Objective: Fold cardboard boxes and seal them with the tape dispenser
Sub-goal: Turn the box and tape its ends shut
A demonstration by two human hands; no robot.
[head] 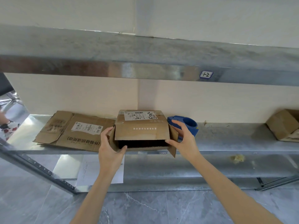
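Observation:
A small brown cardboard box (142,126) with a white shipping label lies on its side on the metal shelf (226,143), its open end facing me with side flaps spread. My left hand (110,147) grips the left flap, thumb at the lower edge of the opening. My right hand (182,138) holds the right flap, thumb at the opening's corner and fingers behind the flap. A blue tape dispenser (189,124) stands just behind my right hand. A flattened cardboard box (72,131) with a label lies to the left.
Another brown box (284,126) sits at the shelf's far right. An upper shelf (145,62) hangs close overhead with a "1-2" tag (206,74). A sheet of paper (100,170) lies on the lower shelf. Someone's shoe (8,126) shows at far left.

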